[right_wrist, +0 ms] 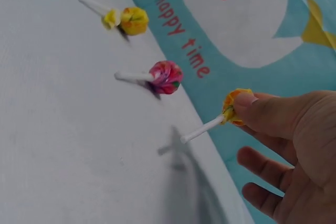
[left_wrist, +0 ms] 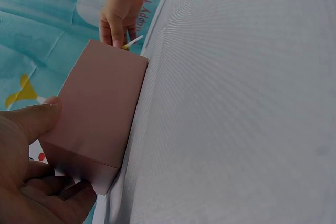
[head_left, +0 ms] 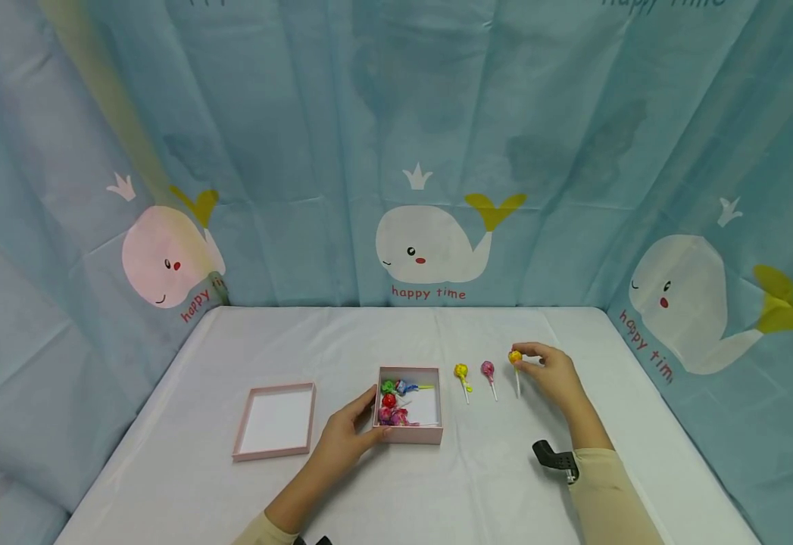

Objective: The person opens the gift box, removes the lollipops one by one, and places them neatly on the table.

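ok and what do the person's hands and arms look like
The left hand and right hand are ungloved. The left sleeve and right sleeve are plain beige. A black, angled device sits at the right sleeve's end; black parts also show beside the left one, mostly cut off.

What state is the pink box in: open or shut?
Open: the box shows lollipops inside; a matching lid lies apart, left of it.

From right hand point(head_left: 554, 372), meeting round pink-wrapped lollipop point(head_left: 488, 368), then round yellow-wrapped lollipop point(head_left: 460, 370) at nine o'clock; finding room over white tablecloth point(head_left: 613, 372) at three.
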`<control>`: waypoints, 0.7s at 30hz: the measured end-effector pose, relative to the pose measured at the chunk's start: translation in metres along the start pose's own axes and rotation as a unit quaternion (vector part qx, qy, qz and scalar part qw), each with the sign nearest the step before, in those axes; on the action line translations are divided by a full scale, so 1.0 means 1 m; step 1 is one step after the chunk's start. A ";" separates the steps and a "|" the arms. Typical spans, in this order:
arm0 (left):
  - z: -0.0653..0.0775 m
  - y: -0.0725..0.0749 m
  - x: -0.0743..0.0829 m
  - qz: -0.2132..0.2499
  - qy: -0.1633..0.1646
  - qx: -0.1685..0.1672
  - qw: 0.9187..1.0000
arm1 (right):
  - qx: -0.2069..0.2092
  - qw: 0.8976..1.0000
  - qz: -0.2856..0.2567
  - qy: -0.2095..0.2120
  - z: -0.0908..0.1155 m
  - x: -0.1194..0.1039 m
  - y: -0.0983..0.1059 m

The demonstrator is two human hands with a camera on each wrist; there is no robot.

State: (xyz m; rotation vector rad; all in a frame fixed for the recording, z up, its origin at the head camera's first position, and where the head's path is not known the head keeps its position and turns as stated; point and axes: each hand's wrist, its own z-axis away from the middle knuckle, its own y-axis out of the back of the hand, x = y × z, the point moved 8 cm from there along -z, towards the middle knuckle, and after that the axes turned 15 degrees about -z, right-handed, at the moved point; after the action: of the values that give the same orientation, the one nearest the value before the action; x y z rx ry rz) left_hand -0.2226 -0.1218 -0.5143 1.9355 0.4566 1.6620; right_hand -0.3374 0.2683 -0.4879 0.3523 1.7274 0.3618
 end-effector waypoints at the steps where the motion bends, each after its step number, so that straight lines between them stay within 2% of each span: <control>1: 0.000 0.000 0.000 -0.001 0.000 0.000 1.000 | -0.002 1.000 0.000 -0.005 0.000 0.003 -0.001; 9: -0.001 0.000 -0.002 -0.007 -0.002 0.002 1.000 | -0.013 0.999 -0.012 -0.039 -0.001 0.026 -0.004; 15: -0.001 0.000 -0.001 -0.005 -0.004 0.003 1.000 | -0.011 0.999 -0.026 -0.032 -0.001 0.034 -0.008; 21: 0.000 0.001 -0.001 -0.012 -0.006 0.008 1.000 | -0.007 1.000 -0.013 -0.026 -0.002 0.038 -0.012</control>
State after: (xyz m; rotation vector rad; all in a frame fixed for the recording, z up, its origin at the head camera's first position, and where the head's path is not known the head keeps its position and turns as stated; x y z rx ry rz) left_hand -0.2231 -0.1231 -0.5140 1.9425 0.4866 1.6363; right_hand -0.3463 0.2742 -0.5266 0.3255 1.6761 0.3433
